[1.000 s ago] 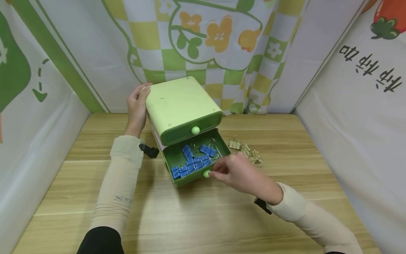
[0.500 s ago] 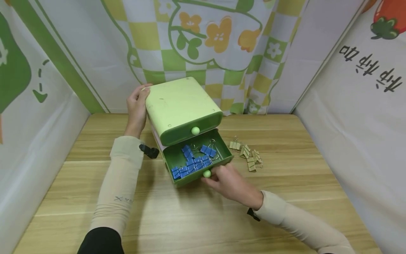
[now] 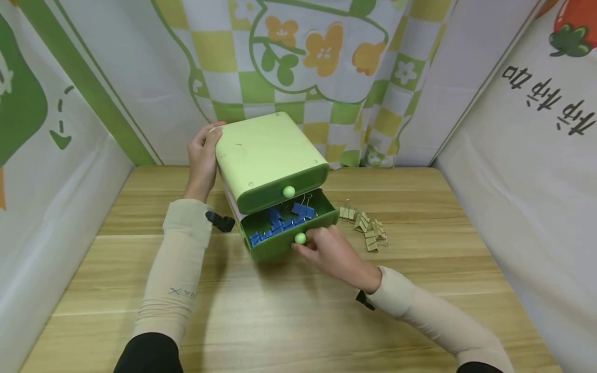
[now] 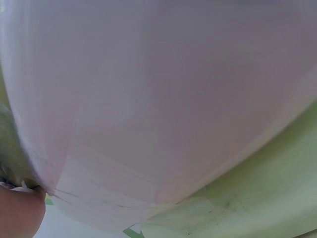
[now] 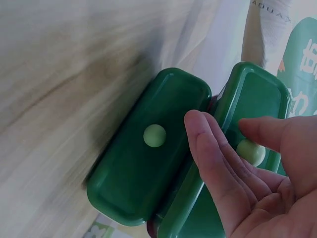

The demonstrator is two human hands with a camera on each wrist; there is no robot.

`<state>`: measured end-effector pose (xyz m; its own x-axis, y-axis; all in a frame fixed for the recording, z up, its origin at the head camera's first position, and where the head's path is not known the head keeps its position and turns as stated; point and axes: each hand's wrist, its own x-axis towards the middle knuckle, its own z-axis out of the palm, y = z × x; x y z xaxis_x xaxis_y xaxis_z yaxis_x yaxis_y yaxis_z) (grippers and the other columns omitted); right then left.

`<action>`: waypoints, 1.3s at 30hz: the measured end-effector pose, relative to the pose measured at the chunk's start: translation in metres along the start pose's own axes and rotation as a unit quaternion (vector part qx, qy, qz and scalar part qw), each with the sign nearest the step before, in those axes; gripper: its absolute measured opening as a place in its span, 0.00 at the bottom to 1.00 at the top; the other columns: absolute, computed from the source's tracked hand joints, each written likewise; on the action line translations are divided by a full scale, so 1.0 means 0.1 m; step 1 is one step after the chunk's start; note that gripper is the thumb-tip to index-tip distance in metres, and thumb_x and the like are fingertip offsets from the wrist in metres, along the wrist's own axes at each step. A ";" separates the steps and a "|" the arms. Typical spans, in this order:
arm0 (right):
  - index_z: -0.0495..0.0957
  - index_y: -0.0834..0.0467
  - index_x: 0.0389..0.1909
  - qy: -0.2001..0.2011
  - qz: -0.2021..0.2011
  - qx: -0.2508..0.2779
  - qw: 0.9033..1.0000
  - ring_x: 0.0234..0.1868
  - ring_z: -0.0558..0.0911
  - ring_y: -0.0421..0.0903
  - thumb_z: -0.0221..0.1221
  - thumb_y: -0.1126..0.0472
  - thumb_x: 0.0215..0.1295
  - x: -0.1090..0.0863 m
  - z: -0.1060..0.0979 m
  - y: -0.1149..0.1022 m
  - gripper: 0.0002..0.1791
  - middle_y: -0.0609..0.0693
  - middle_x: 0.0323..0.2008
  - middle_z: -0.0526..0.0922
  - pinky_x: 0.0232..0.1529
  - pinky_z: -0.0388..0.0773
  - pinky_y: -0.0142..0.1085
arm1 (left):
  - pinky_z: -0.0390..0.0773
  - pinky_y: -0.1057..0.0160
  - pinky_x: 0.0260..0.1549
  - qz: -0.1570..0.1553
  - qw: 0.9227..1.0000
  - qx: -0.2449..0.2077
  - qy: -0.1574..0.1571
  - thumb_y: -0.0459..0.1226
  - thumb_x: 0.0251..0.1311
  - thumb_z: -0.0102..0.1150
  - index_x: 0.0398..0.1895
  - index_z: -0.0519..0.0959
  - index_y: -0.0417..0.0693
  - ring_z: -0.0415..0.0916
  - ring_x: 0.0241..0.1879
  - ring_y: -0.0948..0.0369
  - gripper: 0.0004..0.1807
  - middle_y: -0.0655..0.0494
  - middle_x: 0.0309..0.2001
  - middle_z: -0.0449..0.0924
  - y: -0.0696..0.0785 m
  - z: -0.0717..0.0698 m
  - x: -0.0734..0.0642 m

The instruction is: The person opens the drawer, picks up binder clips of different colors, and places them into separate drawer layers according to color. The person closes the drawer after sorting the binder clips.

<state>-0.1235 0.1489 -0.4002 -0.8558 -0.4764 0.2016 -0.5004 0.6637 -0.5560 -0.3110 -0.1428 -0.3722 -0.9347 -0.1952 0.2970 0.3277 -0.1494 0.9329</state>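
A small drawer cabinet with a light-green top stands on the table. My left hand grips its back left corner, with the fingers bent around the edge. The dark green drawer below the top one is pulled part way out. Several blue binder clips lie inside it. At its front, my right hand holds the round light-green knob by thumb and index finger. The right wrist view shows the other fingers stretched along the drawer's lower edge.
Several pale yellow binder clips lie on the wooden table, right of the cabinet. In the right wrist view, a lower drawer with its own knob is closed. A checked curtain hangs behind.
My right hand shifted down and left to the knob. Over the last half second the drawer slid part way inward, hiding more of the blue clips. The left hand kept its place.
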 end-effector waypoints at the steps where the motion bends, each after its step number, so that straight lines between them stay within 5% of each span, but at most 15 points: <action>1: 0.80 0.56 0.20 0.003 0.000 -0.004 1.000 0.18 0.75 0.30 0.69 0.59 0.71 0.03 0.00 0.00 0.17 0.46 0.19 0.83 0.20 0.72 0.24 | 0.74 0.68 0.62 0.001 1.000 0.000 -0.001 0.44 0.76 0.56 0.58 0.85 0.44 0.73 0.67 0.60 0.18 0.57 0.62 0.82 0.00 0.00 0.00; 9: 0.82 0.57 0.22 0.010 0.005 -0.008 1.000 0.16 0.73 0.31 0.68 0.58 0.72 0.27 0.02 0.05 0.17 0.48 0.18 0.83 0.18 0.69 0.23 | 0.76 0.69 0.58 0.005 1.000 -0.004 -0.002 0.44 0.76 0.56 0.59 0.85 0.44 0.74 0.64 0.61 0.18 0.57 0.62 0.82 -0.01 -0.01 0.00; 24: 0.81 0.55 0.19 0.006 0.020 -0.018 1.000 0.12 0.66 0.31 0.66 0.57 0.74 0.53 0.13 0.11 0.20 0.45 0.15 0.81 0.16 0.61 0.24 | 0.74 0.65 0.65 -0.004 1.000 0.010 -0.006 0.45 0.77 0.56 0.61 0.84 0.45 0.72 0.68 0.60 0.19 0.57 0.63 0.81 -0.02 -0.03 0.00; 34: 0.81 0.58 0.19 0.003 0.037 0.012 0.999 0.16 0.75 0.35 0.67 0.61 0.72 0.66 0.12 0.08 0.18 0.50 0.22 0.87 0.18 0.71 0.25 | 0.75 0.65 0.63 -0.011 1.000 0.012 -0.016 0.47 0.77 0.56 0.65 0.81 0.42 0.74 0.64 0.61 0.23 0.55 0.64 0.80 0.01 -0.02 0.01; 39: 0.75 0.56 0.15 -0.005 0.038 0.012 0.999 0.15 0.72 0.34 0.67 0.61 0.72 0.70 0.09 0.07 0.23 0.47 0.15 0.80 0.17 0.67 0.24 | 0.74 0.65 0.65 -0.010 1.000 0.008 -0.014 0.46 0.78 0.55 0.64 0.82 0.42 0.73 0.66 0.60 0.22 0.54 0.64 0.80 0.02 -0.02 0.02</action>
<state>-0.1860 0.1151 -0.3973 -0.8898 -0.4310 0.1499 -0.4307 0.6848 -0.5879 -0.3119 -0.1456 -0.3704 -0.9447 -0.1649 0.2834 0.3065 -0.1372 0.9419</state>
